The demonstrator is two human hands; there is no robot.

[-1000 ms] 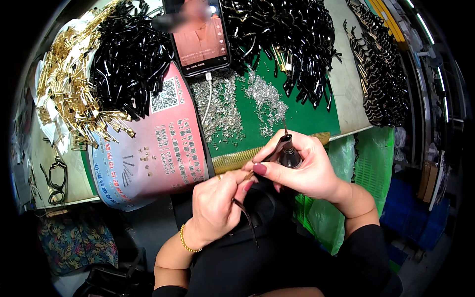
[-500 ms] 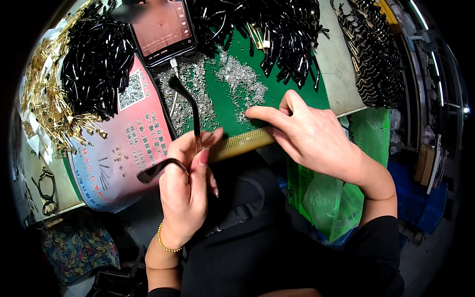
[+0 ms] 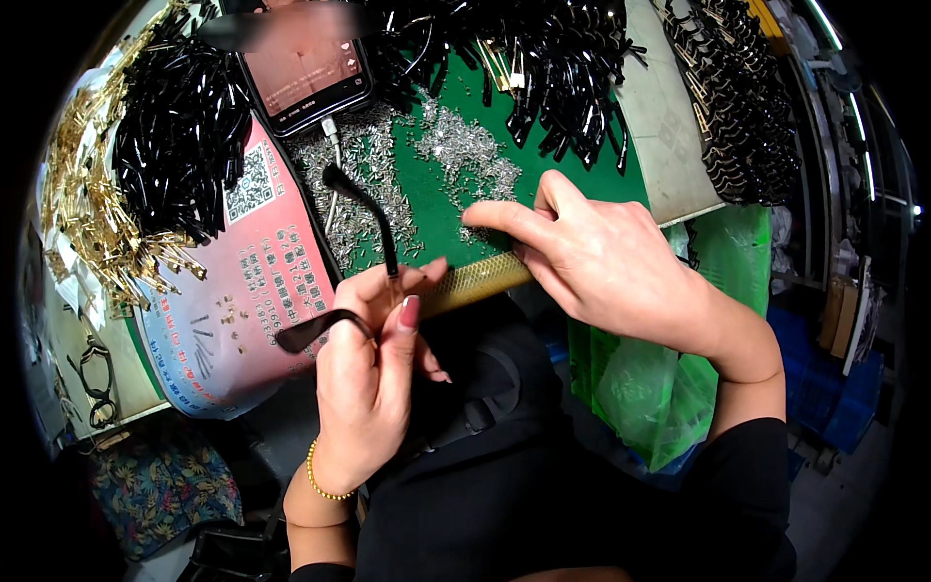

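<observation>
My left hand point(image 3: 361, 393) is closed on a pair of eyeglass temples with dark curved tips. One temple point(image 3: 372, 209) sticks up from my fingers, and the other temple point(image 3: 308, 334) points out to the left. Whatever joins them is covered by the fingers. Over the table's near edge, my right hand point(image 3: 626, 257) stretches its index finger to the near end of a loose pile of tiny silver screws point(image 3: 465, 150). The thumb and index are apart, and nothing shows between them. A denser patch of silver screws point(image 3: 373, 184) lies behind the upright temple.
A green mat point(image 3: 553, 189) covers the table, with a yellow honeycomb strip point(image 3: 485, 281) along its near edge. Black temples point(image 3: 179, 136) and gold ones point(image 3: 92, 184) are heaped left. A phone point(image 3: 305, 73) with a cable stands behind. A green plastic-lined crate point(image 3: 650, 398) sits below right.
The view has shifted slightly. My left hand and the temples have moved a little toward the right hand. The right index finger stays at the screws' near end.
</observation>
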